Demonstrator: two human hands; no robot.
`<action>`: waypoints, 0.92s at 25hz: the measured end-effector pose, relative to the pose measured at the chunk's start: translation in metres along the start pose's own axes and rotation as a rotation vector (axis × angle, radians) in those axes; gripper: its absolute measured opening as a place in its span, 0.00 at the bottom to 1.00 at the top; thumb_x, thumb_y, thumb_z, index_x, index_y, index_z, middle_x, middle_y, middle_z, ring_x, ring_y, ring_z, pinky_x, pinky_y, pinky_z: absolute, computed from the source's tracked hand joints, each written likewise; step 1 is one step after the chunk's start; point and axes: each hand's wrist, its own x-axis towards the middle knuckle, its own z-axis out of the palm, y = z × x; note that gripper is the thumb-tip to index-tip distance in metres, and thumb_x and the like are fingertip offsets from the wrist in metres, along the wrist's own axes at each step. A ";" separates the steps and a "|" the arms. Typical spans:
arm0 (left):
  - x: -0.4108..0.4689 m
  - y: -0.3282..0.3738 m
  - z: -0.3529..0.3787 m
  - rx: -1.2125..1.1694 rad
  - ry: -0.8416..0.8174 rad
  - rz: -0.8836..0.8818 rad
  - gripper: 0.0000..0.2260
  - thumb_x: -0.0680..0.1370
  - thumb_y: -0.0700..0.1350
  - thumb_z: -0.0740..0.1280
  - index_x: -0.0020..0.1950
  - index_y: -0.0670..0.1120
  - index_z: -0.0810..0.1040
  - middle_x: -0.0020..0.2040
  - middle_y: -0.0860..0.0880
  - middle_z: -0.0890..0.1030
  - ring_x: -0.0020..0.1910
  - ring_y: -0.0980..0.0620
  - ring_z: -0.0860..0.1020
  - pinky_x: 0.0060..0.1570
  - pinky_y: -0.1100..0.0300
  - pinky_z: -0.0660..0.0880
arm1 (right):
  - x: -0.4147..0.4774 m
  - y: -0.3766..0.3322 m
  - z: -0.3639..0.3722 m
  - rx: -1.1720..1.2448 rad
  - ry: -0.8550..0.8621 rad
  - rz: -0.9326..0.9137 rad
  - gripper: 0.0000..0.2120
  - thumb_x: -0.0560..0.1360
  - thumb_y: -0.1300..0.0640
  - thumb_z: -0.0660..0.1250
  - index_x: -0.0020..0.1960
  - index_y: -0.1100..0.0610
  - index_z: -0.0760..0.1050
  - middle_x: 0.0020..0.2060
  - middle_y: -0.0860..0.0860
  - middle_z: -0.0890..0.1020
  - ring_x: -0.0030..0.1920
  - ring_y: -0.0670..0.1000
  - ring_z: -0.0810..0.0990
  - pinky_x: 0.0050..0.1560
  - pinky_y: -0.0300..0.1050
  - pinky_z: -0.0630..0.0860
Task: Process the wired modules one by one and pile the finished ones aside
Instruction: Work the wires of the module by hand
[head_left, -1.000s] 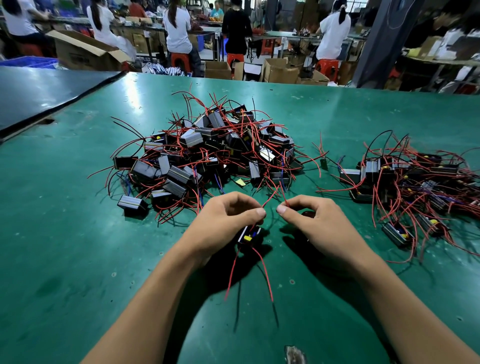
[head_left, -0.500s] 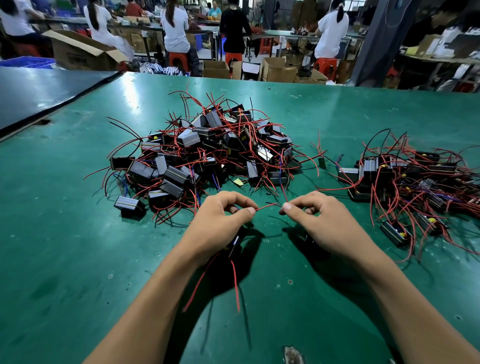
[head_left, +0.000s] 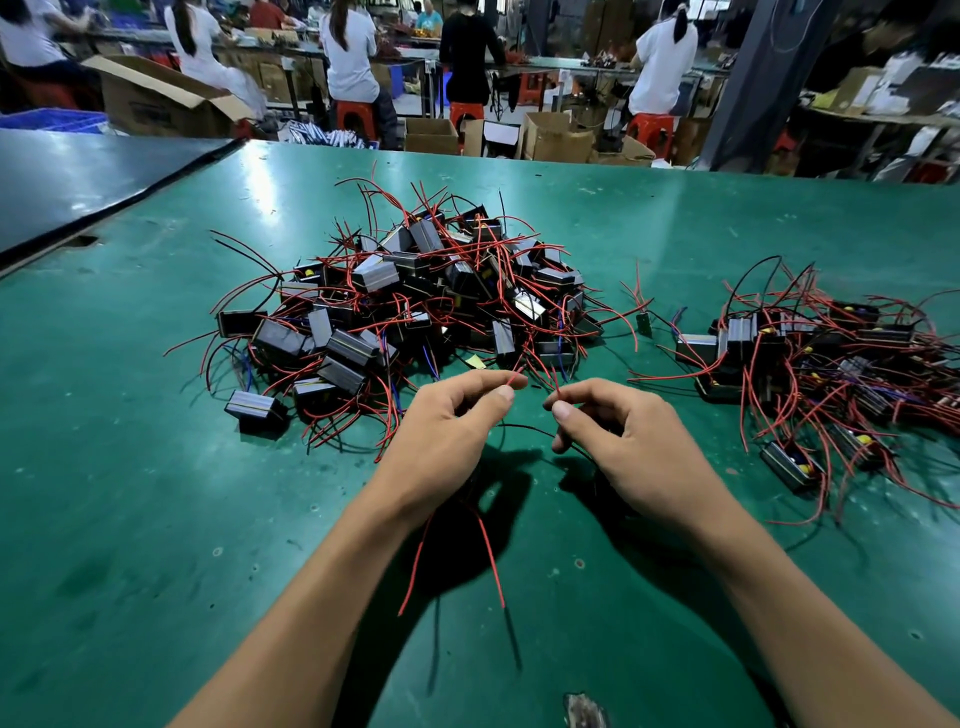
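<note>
The large heap (head_left: 405, 312) of black boxy modules and thin red leads sits unchanged toward the far middle of the scuffed green tabletop (head_left: 156, 519). Half a second ago the fingertips nearly met on one red wire; now they are parted. The left hand (head_left: 447, 431), just in front of that heap, pinches a red wire tip (head_left: 514, 381). Its module is hidden beneath, with two dangling leads (head_left: 488, 561) showing. The right hand (head_left: 634, 447) pinches a second red tip (head_left: 556, 389). The smaller heap (head_left: 831, 364) lies near the right edge.

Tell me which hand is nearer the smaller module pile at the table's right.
Right. The right hand lies just left of the smaller pile, apart from it; the left hand sits farther left again.
</note>
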 end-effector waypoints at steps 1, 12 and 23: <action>-0.001 0.001 0.001 0.004 0.011 0.013 0.08 0.81 0.46 0.65 0.53 0.54 0.84 0.45 0.46 0.76 0.45 0.53 0.71 0.48 0.57 0.66 | 0.000 -0.001 0.001 0.002 0.002 -0.007 0.04 0.80 0.52 0.68 0.49 0.49 0.81 0.35 0.46 0.85 0.31 0.41 0.75 0.34 0.36 0.68; -0.001 0.007 0.003 0.027 0.038 0.071 0.11 0.79 0.43 0.67 0.50 0.59 0.84 0.43 0.33 0.79 0.38 0.51 0.72 0.42 0.57 0.68 | -0.002 -0.001 0.007 0.025 -0.001 -0.021 0.04 0.79 0.54 0.69 0.48 0.49 0.83 0.33 0.47 0.85 0.34 0.42 0.79 0.39 0.41 0.72; -0.001 0.006 0.007 0.000 0.079 0.111 0.03 0.76 0.46 0.73 0.48 0.53 0.85 0.33 0.40 0.78 0.33 0.52 0.70 0.37 0.59 0.67 | -0.005 -0.006 0.008 0.033 -0.010 -0.058 0.05 0.79 0.56 0.69 0.47 0.51 0.84 0.31 0.48 0.84 0.27 0.38 0.72 0.31 0.30 0.65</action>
